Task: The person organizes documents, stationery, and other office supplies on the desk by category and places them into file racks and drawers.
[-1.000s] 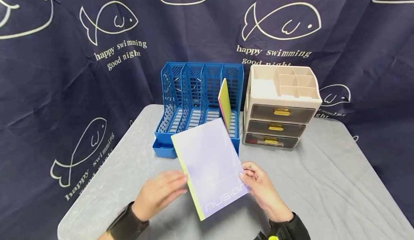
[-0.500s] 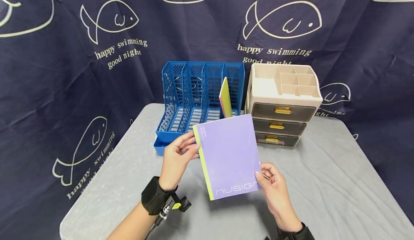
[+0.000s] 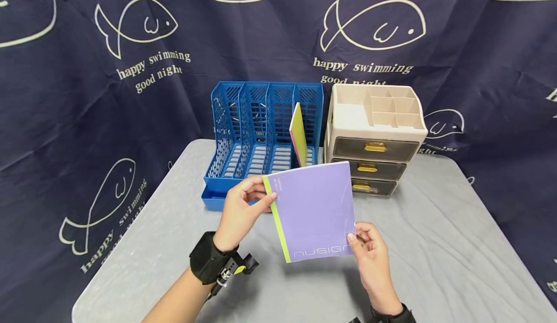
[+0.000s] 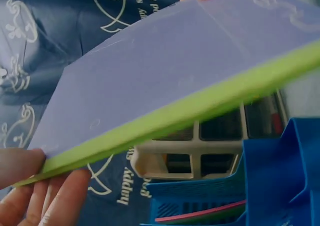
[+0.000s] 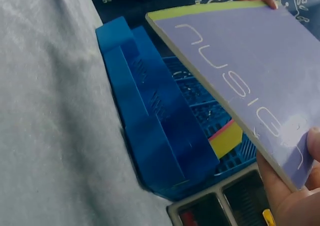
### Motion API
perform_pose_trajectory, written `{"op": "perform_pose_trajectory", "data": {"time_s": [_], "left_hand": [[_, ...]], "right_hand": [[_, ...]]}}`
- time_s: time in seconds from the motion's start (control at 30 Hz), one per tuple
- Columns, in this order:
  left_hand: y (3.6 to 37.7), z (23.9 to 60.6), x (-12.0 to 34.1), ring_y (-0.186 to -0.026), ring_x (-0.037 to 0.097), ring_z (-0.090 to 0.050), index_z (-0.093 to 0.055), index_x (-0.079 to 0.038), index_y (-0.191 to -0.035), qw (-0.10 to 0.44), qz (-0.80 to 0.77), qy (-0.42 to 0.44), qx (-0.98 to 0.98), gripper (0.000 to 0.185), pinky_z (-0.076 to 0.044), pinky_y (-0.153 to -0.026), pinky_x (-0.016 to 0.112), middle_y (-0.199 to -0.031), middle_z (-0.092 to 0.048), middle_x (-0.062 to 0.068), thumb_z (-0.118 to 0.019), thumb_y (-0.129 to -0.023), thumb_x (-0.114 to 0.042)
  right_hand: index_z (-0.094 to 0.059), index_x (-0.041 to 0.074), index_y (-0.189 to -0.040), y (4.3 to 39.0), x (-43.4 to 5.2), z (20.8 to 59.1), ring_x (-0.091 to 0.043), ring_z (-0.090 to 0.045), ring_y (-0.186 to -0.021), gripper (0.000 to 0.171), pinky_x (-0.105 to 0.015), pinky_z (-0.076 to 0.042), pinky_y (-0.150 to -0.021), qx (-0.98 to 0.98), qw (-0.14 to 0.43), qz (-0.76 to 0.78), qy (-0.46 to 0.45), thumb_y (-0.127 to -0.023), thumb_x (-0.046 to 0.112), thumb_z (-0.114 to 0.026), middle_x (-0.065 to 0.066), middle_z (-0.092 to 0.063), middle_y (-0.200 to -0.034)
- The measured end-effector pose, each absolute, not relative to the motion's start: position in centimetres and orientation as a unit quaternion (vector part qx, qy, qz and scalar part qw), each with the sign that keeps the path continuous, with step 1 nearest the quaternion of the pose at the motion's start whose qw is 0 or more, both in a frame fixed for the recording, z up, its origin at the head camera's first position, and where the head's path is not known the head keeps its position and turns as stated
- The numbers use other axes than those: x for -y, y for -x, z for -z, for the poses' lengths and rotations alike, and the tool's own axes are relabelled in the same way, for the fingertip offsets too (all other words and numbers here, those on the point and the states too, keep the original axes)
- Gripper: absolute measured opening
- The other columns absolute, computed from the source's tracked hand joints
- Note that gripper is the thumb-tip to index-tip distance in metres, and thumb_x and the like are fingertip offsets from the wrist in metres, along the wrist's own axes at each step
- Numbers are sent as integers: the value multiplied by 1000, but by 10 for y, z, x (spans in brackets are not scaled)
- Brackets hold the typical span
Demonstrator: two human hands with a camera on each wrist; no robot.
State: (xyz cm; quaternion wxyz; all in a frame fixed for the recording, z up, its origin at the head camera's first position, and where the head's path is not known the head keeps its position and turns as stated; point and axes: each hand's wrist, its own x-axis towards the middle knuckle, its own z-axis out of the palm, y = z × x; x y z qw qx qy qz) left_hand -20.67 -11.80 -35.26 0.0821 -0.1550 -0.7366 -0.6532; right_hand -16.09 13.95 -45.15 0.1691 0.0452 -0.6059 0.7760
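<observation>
Both hands hold up a purple notebook with a lime-green spine, its cover lettering along the lower edge. My left hand pinches the spine side near its top corner, thumb on the cover and fingers behind. At the lower right edge, my right hand grips the notebook between thumb and fingers. In the left wrist view the notebook hangs above the blue file rack. Beyond the notebook, in the head view, a thin yellow-green notebook with a pink edge stands in the right-hand slot of the rack.
The blue file rack with several slots and a front trough stands at the back of the grey table. To its right is a cream drawer organizer with gold handles, partly behind the held notebook. A dark fish-print cloth hangs behind.
My left hand has moved up and taken hold of the spine near the top corner. The notebook has turned more upright and shifted right, together with my right hand.
</observation>
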Motion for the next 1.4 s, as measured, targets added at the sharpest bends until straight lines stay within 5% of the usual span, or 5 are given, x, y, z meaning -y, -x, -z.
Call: {"op": "perform_pose_trajectory", "data": {"time_s": [0.33,0.77,0.97,1.17,1.4], "left_hand": [[201,337,110,-74,16,-60,-63,-6,-94,103,589,170,784,11,-53,-55,25,-86,-62,8,-69,-85,-8],[190,327,112,-69,15,-60,-52,-4,-84,68,598,222,767,14,-58,-62,31,-75,-56,10,-65,-85,0],[189,319,114,-67,12,-58,-52,-3,-84,115,606,229,753,14,-53,-52,25,-77,-55,8,-65,-85,0],[194,306,113,-66,12,-56,-54,-2,-84,178,612,223,738,13,-43,-42,21,-80,-56,6,-66,-84,2],[215,290,106,-69,14,-56,-55,-1,-85,249,580,213,745,13,-45,-44,20,-80,-56,7,-68,-84,-1]], "right_hand": [[-59,4,-95,158,-148,453,-7,-62,-69,18,-19,-52,-60,601,163,-781,-46,-87,-12,-56,1,-64,-80],[-64,10,-94,158,-149,457,-5,-59,-74,22,-19,-53,-64,540,104,-835,-14,-90,-9,-53,2,-61,-82],[-64,11,-104,160,-153,457,-10,-65,-88,23,-27,-56,-76,548,95,-831,1,-93,-3,-50,1,-68,-96],[-51,-1,-125,160,-156,455,-13,-64,-100,28,-27,-55,-79,558,97,-824,8,-97,3,-48,0,-66,-112],[-56,-12,-114,157,-153,454,-15,-66,-96,24,-28,-56,-76,557,83,-826,-3,-96,3,-49,-4,-70,-103]]}}
